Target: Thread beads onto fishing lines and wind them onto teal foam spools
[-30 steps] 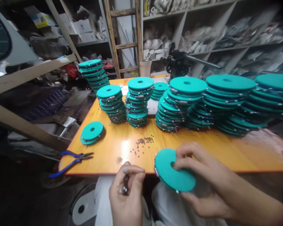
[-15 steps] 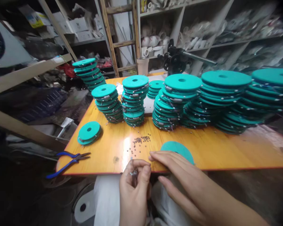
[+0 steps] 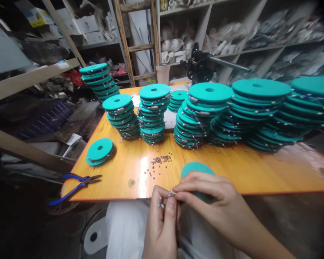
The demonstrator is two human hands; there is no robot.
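My left hand (image 3: 162, 226) is closed near the table's front edge, holding a few small shiny pale-tipped pieces (image 3: 162, 204) between thumb and fingers. They are too small to name. From the right, my right hand (image 3: 216, 196) brings thumb and forefinger together at the left fingertips, closed in a pinch. What it grips there is too small to make out. Behind the right hand lies a green foam disc (image 3: 196, 167), partly covered by it. Beyond the left hand, several small dark round beads (image 3: 161, 159) are scattered on the wooden table (image 3: 126, 162).
Stacks of green foam line winders (image 3: 118, 101) run along the table's back. At left lie a smaller winder pair (image 3: 99, 148) and blue-handled pliers (image 3: 82, 183). A black clamp-like device with a metal rod (image 3: 202, 68), a cup (image 3: 162, 73) and a wooden ladder (image 3: 142, 47) stand behind.
My right hand has moved from spread fingers to a pinch meeting my left fingertips. The left hand has shifted slightly right, and the pale-tipped pieces show more clearly.
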